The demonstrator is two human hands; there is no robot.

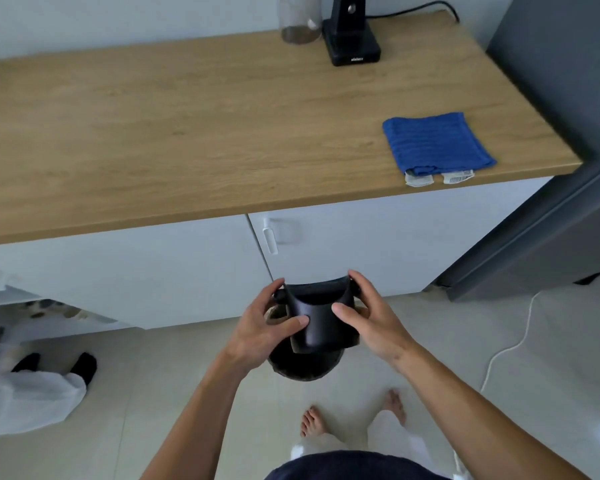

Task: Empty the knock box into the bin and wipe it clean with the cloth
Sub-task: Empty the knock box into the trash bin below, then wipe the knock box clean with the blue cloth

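Below counter (222,140), knock box (321,317) and hands mostly hide bin (305,368).

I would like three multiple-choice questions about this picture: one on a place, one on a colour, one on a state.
1. Where does the cloth lie?
A. on the floor
B. on the counter's right end
C. in the bin

2. What colour is the cloth?
A. blue
B. red
C. white

3. How is the knock box held?
A. by one hand
B. by both hands above the bin
C. by nobody

Answers: 1 B, it lies folded on the wooden counter; 2 A, plainly blue; 3 B, left hand and right hand grip its sides.
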